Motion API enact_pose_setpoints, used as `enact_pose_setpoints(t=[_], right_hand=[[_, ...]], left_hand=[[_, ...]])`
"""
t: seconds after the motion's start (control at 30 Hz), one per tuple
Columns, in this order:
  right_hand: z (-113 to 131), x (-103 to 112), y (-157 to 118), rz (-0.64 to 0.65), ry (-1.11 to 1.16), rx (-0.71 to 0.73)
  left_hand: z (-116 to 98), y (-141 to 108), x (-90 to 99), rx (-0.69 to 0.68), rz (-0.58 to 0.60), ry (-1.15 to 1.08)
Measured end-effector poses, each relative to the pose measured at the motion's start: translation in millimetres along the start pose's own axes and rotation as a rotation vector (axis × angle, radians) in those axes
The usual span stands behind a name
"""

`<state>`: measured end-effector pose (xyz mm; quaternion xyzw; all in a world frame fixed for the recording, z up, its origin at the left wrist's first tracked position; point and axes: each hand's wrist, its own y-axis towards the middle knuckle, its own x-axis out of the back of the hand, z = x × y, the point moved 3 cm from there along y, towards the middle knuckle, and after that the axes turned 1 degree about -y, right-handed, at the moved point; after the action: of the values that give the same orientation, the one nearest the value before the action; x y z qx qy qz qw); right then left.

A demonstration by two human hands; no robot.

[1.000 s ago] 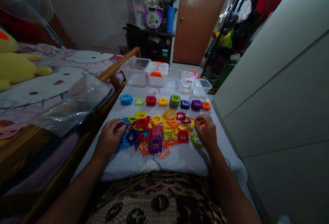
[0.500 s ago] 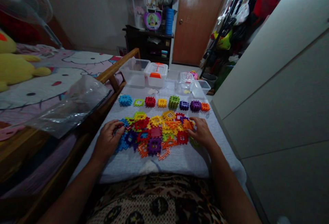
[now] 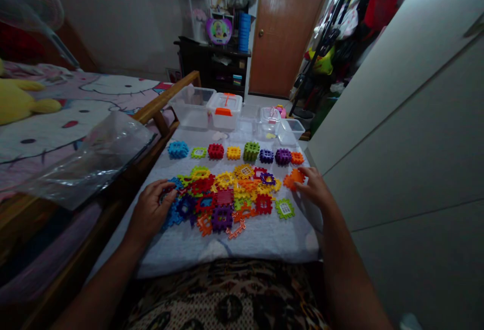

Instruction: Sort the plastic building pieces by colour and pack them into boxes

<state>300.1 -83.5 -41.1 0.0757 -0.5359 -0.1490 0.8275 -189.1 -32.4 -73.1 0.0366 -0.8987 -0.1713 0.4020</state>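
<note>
At the bottom of the frame, patterned fabric (image 3: pixel 227 299) covers the lap, cut off by the lower edge; beyond it lies the cloth-covered desk (image 3: pixel 264 246). Left of centre, the left hand (image 3: pixel 149 209) rests at the left end of a mixed pile, its fingers curled beside blue pieces (image 3: pixel 174 215); whether they grip anything cannot be told. Right of centre, the right hand (image 3: pixel 316 187) pinches an orange piece (image 3: pixel 293 179) by its right edge, thumb below and fingers above, just right of the pile; whether it clears the cloth is unclear. A green piece (image 3: pixel 285 208) lies just below it in the frame. The orange piece is judged light, stiff plastic, slightly slick but not fragile; its toothed rim appears the best hold. The pile's lower layers are hidden and its small teeth blur together. Beyond stands a row of stacks, including a tall green stack (image 3: pixel 251 151), count unreadable. Farther up are clear boxes, one with orange latches (image 3: pixel 226 112), their transparent walls hard to separate; at upper left, a fan (image 3: pixel 34 7) is cut off by the frame
</note>
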Motion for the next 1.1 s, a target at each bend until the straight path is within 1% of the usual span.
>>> enact_pose_setpoints(t=[0.1,0.23,0.33,0.47,0.67,0.77,0.83,0.93,1.1], right_hand=[[-6.1,-7.7,-2.3,0.058,-0.028,-0.009],[-1.9,-21.6,-5.1,0.101,-0.068,-0.035],[1.7,-26.9,-5.0,0.111,-0.092,-0.025],[3.6,-27.0,-3.5,0.119,-0.137,-0.041],[6.2,-27.0,-0.7,0.187,-0.247,-0.086],[5.8,-26.4,0.7,0.192,-0.263,-0.089],[4.8,-24.9,1.6,0.194,-0.253,-0.091],[3.6,-22.0,2.7,0.212,-0.241,-0.089],[7.1,-21.6,3.3,0.214,-0.256,-0.072]], left_hand=[[0.3,0.3,-0.2,-0.004,0.003,0.001],[2.0,0.8,-0.2,-0.003,0.011,0.006],[3.4,1.3,-0.4,-0.004,0.015,0.005],[4.4,2.1,-1.0,-0.006,0.015,0.007],[3.7,2.5,-2.2,0.007,0.020,0.003],[5.3,3.0,-2.0,0.041,0.042,-0.024],[7.3,4.7,-0.9,0.089,0.076,-0.062],[8.9,11.4,2.4,0.161,0.129,-0.067],[3.4,29.4,7.3,0.174,0.133,-0.004]])
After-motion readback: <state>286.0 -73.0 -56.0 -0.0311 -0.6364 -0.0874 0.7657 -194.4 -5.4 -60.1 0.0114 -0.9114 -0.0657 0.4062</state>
